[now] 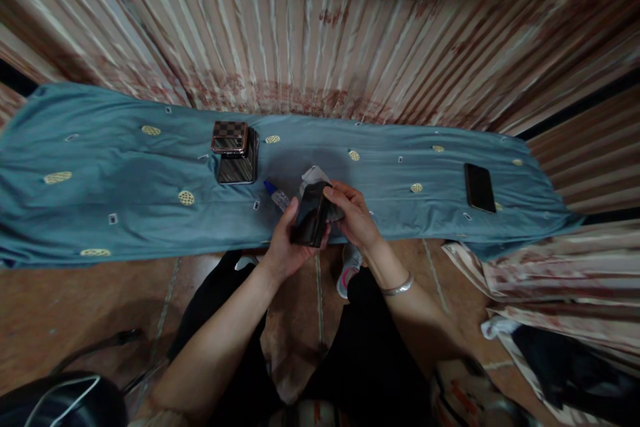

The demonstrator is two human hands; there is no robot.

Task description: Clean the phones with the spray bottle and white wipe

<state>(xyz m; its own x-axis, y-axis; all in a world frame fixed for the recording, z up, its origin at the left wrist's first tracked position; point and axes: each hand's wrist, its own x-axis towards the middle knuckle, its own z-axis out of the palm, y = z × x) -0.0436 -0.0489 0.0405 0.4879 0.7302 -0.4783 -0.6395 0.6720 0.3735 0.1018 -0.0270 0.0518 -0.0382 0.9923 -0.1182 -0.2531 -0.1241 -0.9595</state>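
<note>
Gripping a dark phone [311,217] above the blue-draped surface [125,173], the left hand [285,247] cradles its edges; the right hand [353,213] pinches its top. It looks stiff, slick, breakable.

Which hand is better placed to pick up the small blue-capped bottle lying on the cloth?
Probably the left hand: the blue-capped bottle lies just beyond its fingers, on its side of the dark phone. The right hand sits farther away, fingertips on the phone's top edge.
</note>
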